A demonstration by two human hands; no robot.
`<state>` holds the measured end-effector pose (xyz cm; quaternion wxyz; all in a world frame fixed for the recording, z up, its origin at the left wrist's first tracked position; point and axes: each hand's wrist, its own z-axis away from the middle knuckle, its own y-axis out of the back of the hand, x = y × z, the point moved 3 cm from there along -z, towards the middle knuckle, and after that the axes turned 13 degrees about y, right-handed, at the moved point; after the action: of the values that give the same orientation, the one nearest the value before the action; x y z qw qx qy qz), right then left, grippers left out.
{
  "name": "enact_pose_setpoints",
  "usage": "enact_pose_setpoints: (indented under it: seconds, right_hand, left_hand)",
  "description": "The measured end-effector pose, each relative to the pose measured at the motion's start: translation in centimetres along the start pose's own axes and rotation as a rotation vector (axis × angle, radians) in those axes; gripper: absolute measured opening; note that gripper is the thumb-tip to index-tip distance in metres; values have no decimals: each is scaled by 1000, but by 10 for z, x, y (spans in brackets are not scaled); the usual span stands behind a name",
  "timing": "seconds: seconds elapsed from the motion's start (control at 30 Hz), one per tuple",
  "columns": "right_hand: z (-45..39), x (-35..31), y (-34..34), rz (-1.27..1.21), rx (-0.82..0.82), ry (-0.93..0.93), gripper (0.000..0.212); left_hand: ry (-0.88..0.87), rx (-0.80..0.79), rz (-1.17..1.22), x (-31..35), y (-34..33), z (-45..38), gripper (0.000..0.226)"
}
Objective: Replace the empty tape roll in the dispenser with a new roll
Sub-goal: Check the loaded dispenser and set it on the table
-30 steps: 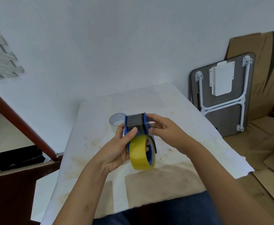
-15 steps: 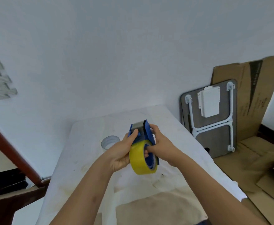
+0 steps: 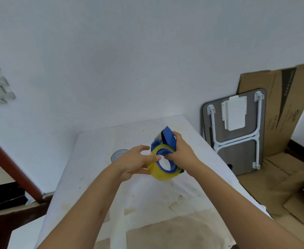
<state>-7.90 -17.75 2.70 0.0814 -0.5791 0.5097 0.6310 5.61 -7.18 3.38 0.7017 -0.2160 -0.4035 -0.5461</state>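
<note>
Step in hand: we judge the new roll is being seated on the dispenser's hub; the yellow tape roll (image 3: pixel 163 165) already sits around the blue wheel.
Dispenser: the blue dispenser (image 3: pixel 167 141) is held in the air above the middle of the tabletop (image 3: pixel 97 169), toothed end pointing toward the far edge.
Right hand: our right hand (image 3: pixel 182 152) wraps the dispenser body, its grip closed around the frame, fingertips at the hub.
Left hand: our left hand (image 3: pixel 135 161) cups the near side of the roll, fingers partly spread, thumb and fingertips touching its yellow rim.
Old core: a clear, empty ring (image 3: pixel 119 154) lies on the tabletop beyond the left hand, toward the far left corner.
Next move: we think it calls for pressing the roll fully home, then finding the free end and leading it toward the blade.
Risk: the tape may be facing the wrong way; we cannot tell from here.
</note>
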Motion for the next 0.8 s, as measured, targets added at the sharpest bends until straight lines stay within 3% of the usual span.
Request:
enact_pose_setpoints:
  seconds: [0.23,0.47,0.67,0.8]
  right_hand:
    - [-14,14,-14,8,-16,-1,73]
    - [-44,25,-29,54,30,4,68]
    - [-71,46,-41,131,-42,-72,70]
    - [-92,50,-44,255,-93,-44,67]
  left_hand:
    - [72,-64,261,-26,-1,-15,73]
    - [33,-3,402,-36,1,-36,71]
    - [-11,162,224,-37,3,-55,67]
    - [-113,303,-103,-32,16,-56,56]
